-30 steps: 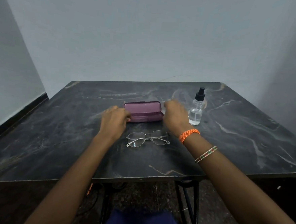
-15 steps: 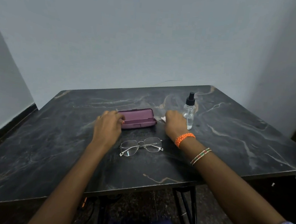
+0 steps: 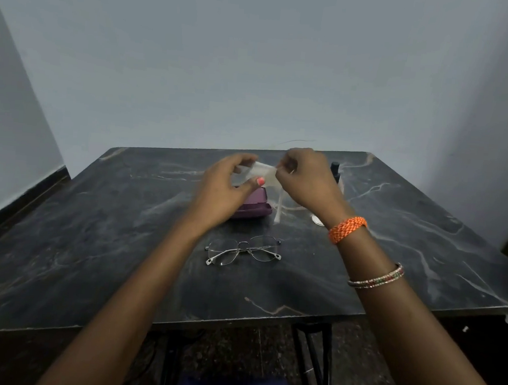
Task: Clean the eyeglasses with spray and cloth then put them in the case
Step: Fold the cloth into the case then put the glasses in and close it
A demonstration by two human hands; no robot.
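Near edge of dark marble table: bare, my two forearms cross over it. R forearm carries a beaded bangle; R wrist carries an orange braided band.

Mid-table, betw. my arms: eyeglasses, thin metal frame, lying flat on the surface w/ lenses facing me, temples not clearly visible. Not touched by either hand.

Behind the glasses: purple case, lid closed, on the table, partly hidden by my L hand.

Above the case, both hands raised off the table. L hand: thumb and fingers pinched on the L edge of a thin pale cloth. R hand: fingers curled shut, pinching the R edge of same cloth. Cloth is stretched betw. both grips; a strip hangs down toward the table beside the case.

Far R, behind my R hand: spray bottle, black cap showing, body mostly hidden.
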